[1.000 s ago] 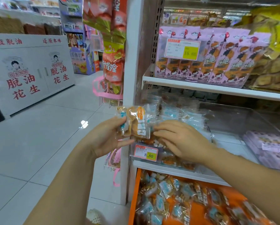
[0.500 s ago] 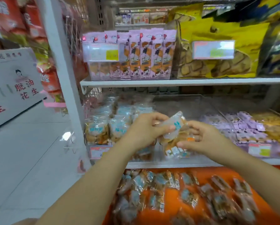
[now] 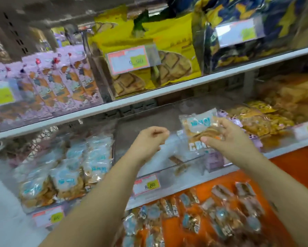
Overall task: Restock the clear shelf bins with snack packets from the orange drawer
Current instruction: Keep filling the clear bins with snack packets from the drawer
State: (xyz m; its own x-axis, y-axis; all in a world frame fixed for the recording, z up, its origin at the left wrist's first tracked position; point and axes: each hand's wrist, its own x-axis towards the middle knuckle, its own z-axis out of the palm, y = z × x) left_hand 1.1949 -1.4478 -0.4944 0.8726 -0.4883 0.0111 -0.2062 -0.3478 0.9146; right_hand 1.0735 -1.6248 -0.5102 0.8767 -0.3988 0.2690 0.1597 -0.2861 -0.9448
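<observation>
So, head view: only camera; frame was blurred, fine print unreadable.
Right hand [image 3: 228,139]: pinched one snack packet [image 3: 201,123] between thumb and fingers, gripping its lower right part.
Left hand [image 3: 149,139]: fingers curled into a loose fist, nothing visible in it, apart from the packet.
Packet position: raised, tilted, above and in front of the clear bin [image 3: 160,163] just beyond both hands; not yet set down.
Clear bin: looked near-empty, a few packets low on its floor; price tag [image 3: 146,184] sat on its front, below the left hand.
Full bin [image 3: 69,175]: left of the left forearm, packed with the same blue-label packets.
Orange drawer [image 3: 292,166]: below both forearms, pulled out, with loose packets [image 3: 190,221] left in it.
Step, my read: placing, early in the restock.
Risk 1: one-handed pinch on slick film could slip; packet would fall back into the drawer or short of the bin.
Risk 2: packet edge could snag the bin's front wall if lowered too near.
Risk 3: purple packs [image 3: 215,159] sat just below the right hand; drifting right would misfile it.
</observation>
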